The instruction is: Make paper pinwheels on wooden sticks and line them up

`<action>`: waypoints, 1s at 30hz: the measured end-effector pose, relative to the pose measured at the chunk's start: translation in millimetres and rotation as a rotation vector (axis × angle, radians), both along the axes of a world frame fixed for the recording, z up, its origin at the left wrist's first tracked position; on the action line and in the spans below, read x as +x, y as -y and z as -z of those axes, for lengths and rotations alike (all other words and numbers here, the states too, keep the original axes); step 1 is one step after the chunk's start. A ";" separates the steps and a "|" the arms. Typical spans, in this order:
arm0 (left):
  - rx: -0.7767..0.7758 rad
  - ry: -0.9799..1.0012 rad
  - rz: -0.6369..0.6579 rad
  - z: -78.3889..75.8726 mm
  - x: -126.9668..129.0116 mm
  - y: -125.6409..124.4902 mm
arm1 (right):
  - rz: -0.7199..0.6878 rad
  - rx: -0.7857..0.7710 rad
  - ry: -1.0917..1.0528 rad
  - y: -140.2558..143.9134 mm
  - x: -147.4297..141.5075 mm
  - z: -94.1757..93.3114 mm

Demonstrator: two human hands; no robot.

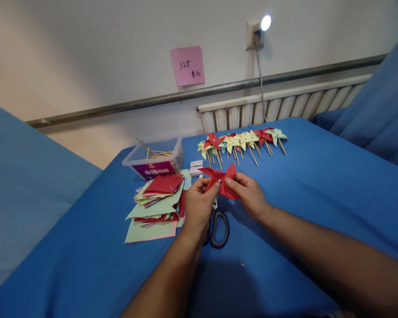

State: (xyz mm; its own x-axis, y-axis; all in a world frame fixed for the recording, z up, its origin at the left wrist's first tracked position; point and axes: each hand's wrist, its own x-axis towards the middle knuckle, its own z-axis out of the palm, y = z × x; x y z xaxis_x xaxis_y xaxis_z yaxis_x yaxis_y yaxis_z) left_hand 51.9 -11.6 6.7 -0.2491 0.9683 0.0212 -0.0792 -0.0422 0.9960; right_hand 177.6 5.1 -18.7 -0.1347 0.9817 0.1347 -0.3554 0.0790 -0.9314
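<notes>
Both hands hold a red paper pinwheel (230, 172) in front of me, above the blue-covered table. My left hand (200, 201) pinches its left side, the thumb beside a small metallic pin at the centre. On the opposite side, my right hand (252, 194) grips a vane between thumb and fingers. No stick shows on this pinwheel. Below it lies a pair of scissors (220, 229) with black handles, its blades partly hidden by the left hand and the paper.
Left of the hands sits a stack of cut coloured paper (155, 207). Behind it stands a clear plastic box (152, 165) with wooden sticks, beside small white boxes (196, 164). Several finished pinwheels (242, 141) lie along the back edge, near a radiator (285, 104).
</notes>
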 end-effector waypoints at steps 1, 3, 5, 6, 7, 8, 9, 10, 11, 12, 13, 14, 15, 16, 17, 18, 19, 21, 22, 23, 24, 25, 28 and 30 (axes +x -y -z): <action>-0.004 0.002 0.002 0.4 -0.6 -0.4 | -0.007 -0.006 -0.015 -0.1 -0.5 0.2; -0.004 -0.008 0.003 1.2 -1.4 -1.0 | 0.003 -0.022 -0.035 -1.0 -2.3 1.1; -0.005 -0.014 0.010 1.8 -1.6 -1.1 | 0.035 -0.033 -0.027 -2.5 -4.3 2.4; -0.008 -0.009 0.016 2.1 -1.4 -1.1 | 0.052 -0.033 -0.012 -3.3 -5.1 3.1; -0.012 0.000 0.024 2.5 -1.0 -1.1 | 0.068 -0.027 0.008 -3.9 -5.7 3.9; -0.017 0.011 0.032 3.0 -0.4 -1.2 | 0.083 -0.015 0.034 -4.4 -6.1 4.7; -0.022 0.023 0.037 3.6 0.2 -1.3 | 0.100 0.004 0.061 -4.6 -6.2 5.4; -0.026 0.034 0.041 4.4 0.9 -1.5 | 0.119 0.029 0.093 -4.7 -6.1 6.2; -0.031 0.043 0.047 5.1 1.4 -1.8 | 0.142 0.059 0.130 -4.6 -5.8 7.0; -0.032 0.049 0.053 5.9 1.8 -2.1 | 0.169 0.093 0.172 -4.5 -5.2 7.7; -0.024 0.049 0.053 6.5 1.9 -2.2 | 0.198 0.130 0.221 -4.3 -4.3 8.3; -0.001 0.033 0.037 6.9 1.9 -2.1 | 0.233 0.170 0.277 -4.3 -3.2 8.8; 0.035 -0.008 -0.003 6.9 1.8 -1.7 | 0.277 0.214 0.338 -4.4 -1.8 9.0; 0.083 -0.074 -0.062 6.5 1.7 -0.9 | 0.328 0.260 0.399 -4.7 -0.2 9.0; 0.136 -0.158 -0.125 5.9 1.8 0.4 | 0.379 0.307 0.457 -5.2 1.5 8.7; 0.183 -0.246 -0.176 5.2 2.2 2.2 | 0.426 0.353 0.511 -5.7 3.3 8.3; 0.217 -0.327 -0.205 4.5 3.1 4.2 | 0.465 0.398 0.561 -6.3 5.0 7.6; 0.230 -0.396 -0.149 4.3 6.3 8.9 | 0.515 0.486 0.647 -7.1 8.0 5.9; 0.218 -0.395 -0.094 4.9 8.6 11.1 | 0.524 0.530 0.684 -7.3 9.2 5.0; 0.207 -0.380 -0.049 6.0 11.1 13.0 | 0.530 0.572 0.720 -7.4 10.3 4.1; 0.197 -0.364 -0.011 7.5 13.6 14.5 | 0.532 0.613 0.756 -7.4 11.2 3.2; 0.191 -0.347 0.009 9.3 16.1 15.6 | 0.534 0.652 0.794 -7.4 12.0 2.4; 0.168 -0.265 0.031 13.5 21.7 17.0 | 0.549 0.756 0.921 -7.6 13.8 0.6; 0.156 -0.173 0.036 14.0 24.1 17.2 | 0.566 0.814 0.994 -8.1 14.4 0.2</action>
State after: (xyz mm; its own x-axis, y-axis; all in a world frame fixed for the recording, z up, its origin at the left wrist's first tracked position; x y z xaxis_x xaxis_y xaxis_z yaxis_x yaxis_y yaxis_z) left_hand 76.0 -28.8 -7.2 -0.1942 0.9582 0.2103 0.0877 -0.1966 0.9766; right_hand 192.0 13.1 -18.9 -0.1266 0.6279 0.7679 0.6778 0.6200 -0.3952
